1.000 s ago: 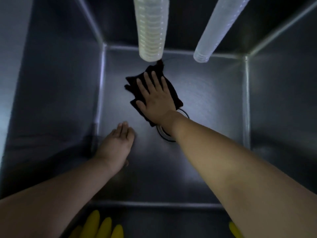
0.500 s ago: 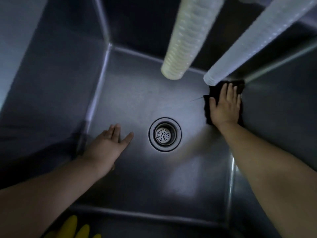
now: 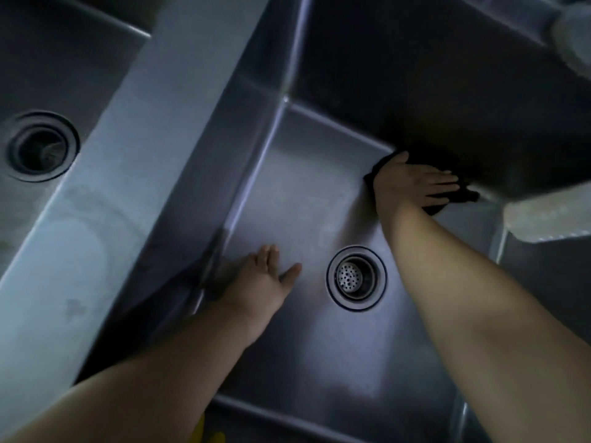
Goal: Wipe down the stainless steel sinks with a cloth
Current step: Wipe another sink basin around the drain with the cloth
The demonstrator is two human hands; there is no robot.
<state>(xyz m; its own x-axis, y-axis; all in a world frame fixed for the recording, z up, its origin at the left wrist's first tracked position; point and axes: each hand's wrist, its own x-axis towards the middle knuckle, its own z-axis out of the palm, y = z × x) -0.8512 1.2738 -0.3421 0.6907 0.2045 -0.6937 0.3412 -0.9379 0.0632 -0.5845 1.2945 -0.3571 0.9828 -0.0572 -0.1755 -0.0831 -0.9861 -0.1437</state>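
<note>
Right hand [image 3: 404,182] presses black cloth [image 3: 454,195] into sink [image 3: 287,193] corner.

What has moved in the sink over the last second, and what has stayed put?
The right hand has slid the dark cloth from the middle of the steel sink floor, above the round strainer drain, out to the far right corner, pressing it flat all the way. The drain, covered before, now shows. The left hand stays flat on the floor near the left wall.

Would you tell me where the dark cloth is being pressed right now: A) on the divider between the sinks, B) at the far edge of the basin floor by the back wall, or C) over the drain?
B: the right hand presses the cloth flat at the far edge, beyond the drain.
</note>
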